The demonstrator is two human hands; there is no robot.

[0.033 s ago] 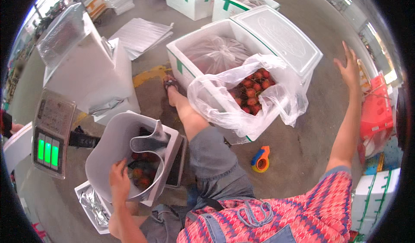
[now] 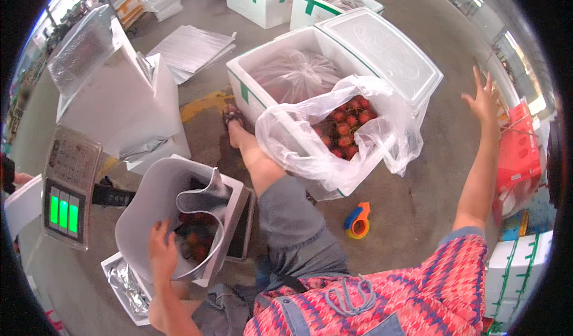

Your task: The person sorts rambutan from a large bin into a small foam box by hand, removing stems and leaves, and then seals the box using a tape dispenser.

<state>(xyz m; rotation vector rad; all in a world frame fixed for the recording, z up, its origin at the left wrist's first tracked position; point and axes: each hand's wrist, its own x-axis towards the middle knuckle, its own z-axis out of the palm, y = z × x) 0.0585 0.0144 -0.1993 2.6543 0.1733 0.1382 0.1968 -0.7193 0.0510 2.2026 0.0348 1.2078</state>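
Note:
My left hand [image 2: 162,252] is at the near side of a curved pale grey liner sheet [image 2: 138,207] standing up inside a white foam box [image 2: 237,201]. Its fingers are apart and hold nothing; whether they touch the sheet I cannot tell. Dark red fruits [image 2: 200,243] lie in shadow within the liner. Far off to the right, my right hand [image 2: 482,100] is raised in the air, fingers spread and empty. Between the hands, a large white foam box [image 2: 246,91] holds a tied clear bag [image 2: 295,76] and an opened clear bag [image 2: 286,136] of round red fruits [image 2: 346,124].
A scale display [image 2: 64,210] with green digits stands at left, beside tall white foam boxes [image 2: 107,91]. An orange-and-blue tape dispenser [image 2: 358,221] lies on the floor. Foam sheets [image 2: 190,50], more boxes [image 2: 262,4] and a red crate [image 2: 518,148] stand around. Another person's hand [image 2: 22,178] shows at far left.
The whole view has shifted slightly to the left. My right hand's fingertips appear a little lower; my left hand stays by the liner sheet.

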